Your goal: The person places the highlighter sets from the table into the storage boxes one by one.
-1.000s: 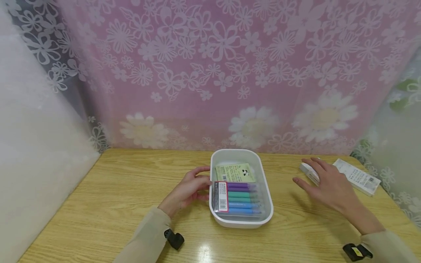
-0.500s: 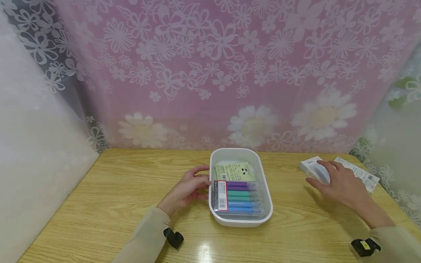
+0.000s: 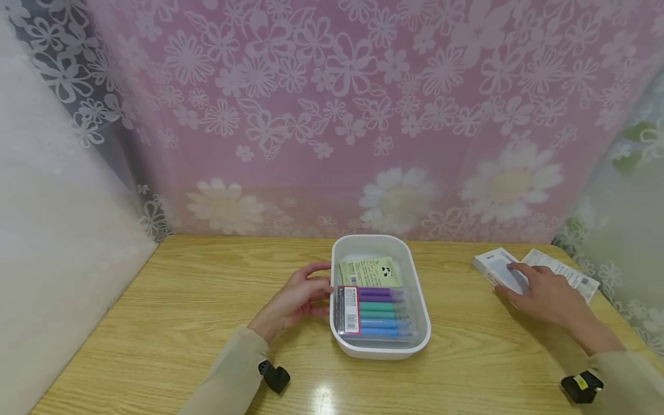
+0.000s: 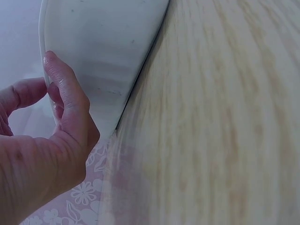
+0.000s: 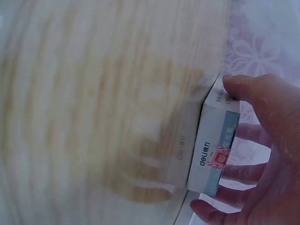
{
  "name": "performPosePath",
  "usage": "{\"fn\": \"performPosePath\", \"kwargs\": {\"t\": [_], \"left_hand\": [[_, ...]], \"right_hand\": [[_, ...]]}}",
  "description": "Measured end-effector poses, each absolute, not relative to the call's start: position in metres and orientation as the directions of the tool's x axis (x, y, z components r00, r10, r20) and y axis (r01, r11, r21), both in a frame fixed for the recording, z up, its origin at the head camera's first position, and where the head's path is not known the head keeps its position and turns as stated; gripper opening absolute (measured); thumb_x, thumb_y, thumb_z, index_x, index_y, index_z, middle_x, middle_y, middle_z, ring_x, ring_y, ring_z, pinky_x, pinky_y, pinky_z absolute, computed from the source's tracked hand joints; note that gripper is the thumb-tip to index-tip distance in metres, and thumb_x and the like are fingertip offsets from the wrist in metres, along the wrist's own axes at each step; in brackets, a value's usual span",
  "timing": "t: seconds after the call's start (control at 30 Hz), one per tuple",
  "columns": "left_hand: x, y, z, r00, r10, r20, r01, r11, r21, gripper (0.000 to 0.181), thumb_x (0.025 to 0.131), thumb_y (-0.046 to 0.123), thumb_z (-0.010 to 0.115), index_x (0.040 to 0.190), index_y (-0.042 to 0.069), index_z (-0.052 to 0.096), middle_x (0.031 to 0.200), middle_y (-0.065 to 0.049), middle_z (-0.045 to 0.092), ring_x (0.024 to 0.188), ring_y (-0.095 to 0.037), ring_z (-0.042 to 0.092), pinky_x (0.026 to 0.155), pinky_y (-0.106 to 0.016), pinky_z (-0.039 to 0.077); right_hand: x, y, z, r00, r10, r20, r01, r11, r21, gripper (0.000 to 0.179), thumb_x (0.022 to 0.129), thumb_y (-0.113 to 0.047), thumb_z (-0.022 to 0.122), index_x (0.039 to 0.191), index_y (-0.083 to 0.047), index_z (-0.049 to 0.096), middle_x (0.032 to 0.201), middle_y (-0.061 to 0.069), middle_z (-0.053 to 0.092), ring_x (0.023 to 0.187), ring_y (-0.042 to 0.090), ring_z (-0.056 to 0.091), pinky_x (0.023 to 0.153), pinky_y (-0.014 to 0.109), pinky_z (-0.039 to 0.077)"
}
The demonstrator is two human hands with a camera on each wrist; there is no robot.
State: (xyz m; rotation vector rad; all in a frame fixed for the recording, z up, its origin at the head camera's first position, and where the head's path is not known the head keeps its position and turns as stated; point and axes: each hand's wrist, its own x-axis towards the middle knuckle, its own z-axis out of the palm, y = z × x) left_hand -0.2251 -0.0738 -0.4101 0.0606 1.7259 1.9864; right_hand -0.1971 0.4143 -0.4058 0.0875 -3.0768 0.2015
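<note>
A white plastic bin (image 3: 381, 352) stands mid-table. My left hand (image 3: 290, 298) pinches its left rim, the thumb over the edge and the fingers against the outer wall in the left wrist view. Inside the bin lie a clear pack of purple, green and blue pens (image 3: 381, 312) and a pale green packet with a panda picture (image 3: 370, 271). On the right, my right hand (image 3: 550, 297) grips a small white cardboard box (image 5: 208, 147) with a "deli" label. Its thumb is at one end, its fingers along the far side. The box lies on the table.
A flat white box with printed text (image 3: 562, 268) lies behind my right hand, partly covered by it. The wooden table (image 3: 207, 288) ends at a pink flowered curtain (image 3: 321, 144). Pale sheets hang on both sides.
My right hand has moved right and down onto the small white box and now grips it. The left hand and bin stay in place.
</note>
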Motion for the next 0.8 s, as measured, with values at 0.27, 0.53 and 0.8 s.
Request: {"fn": "performPosePath", "kwargs": {"t": [0.27, 0.53, 0.8], "left_hand": [[-0.2255, -0.0757, -0.4117, -0.871, 0.405, -0.278, -0.33, -0.065, 0.942, 0.062, 0.091, 0.008, 0.061, 0.15, 0.009, 0.041, 0.132, -0.019, 0.065, 0.091, -0.013, 0.069, 0.064, -0.028, 0.061], [-0.2261, -0.0752, -0.4099, -0.872, 0.399, -0.283, -0.332, -0.058, 0.942, 0.061, 0.092, 0.009, 0.062, 0.149, 0.011, 0.042, 0.135, -0.021, 0.063, 0.092, -0.014, 0.069, 0.065, -0.028, 0.061], [-0.2238, -0.0751, -0.4077, -0.871, 0.399, -0.286, -0.333, -0.053, 0.941, 0.062, 0.091, 0.008, 0.061, 0.149, 0.011, 0.041, 0.136, -0.022, 0.062, 0.09, -0.012, 0.069, 0.064, -0.029, 0.062]], "right_hand": [[-0.2005, 0.4148, -0.4125, -0.985, -0.103, 0.137, -0.123, 0.981, -0.147, 0.068, 0.091, -0.043, 0.071, 0.132, 0.009, 0.054, 0.115, 0.048, 0.057, 0.091, 0.06, 0.06, 0.071, 0.065, 0.052], [-0.2006, 0.4126, -0.4119, -0.984, -0.098, 0.146, -0.122, 0.978, -0.167, 0.064, 0.088, -0.039, 0.075, 0.129, 0.008, 0.057, 0.112, 0.045, 0.059, 0.094, 0.059, 0.059, 0.071, 0.065, 0.051], [-0.2017, 0.4109, -0.4135, -0.982, -0.095, 0.164, -0.125, 0.975, -0.185, 0.061, 0.085, -0.036, 0.077, 0.127, 0.004, 0.058, 0.114, 0.047, 0.057, 0.097, 0.06, 0.057, 0.071, 0.066, 0.048]]}}
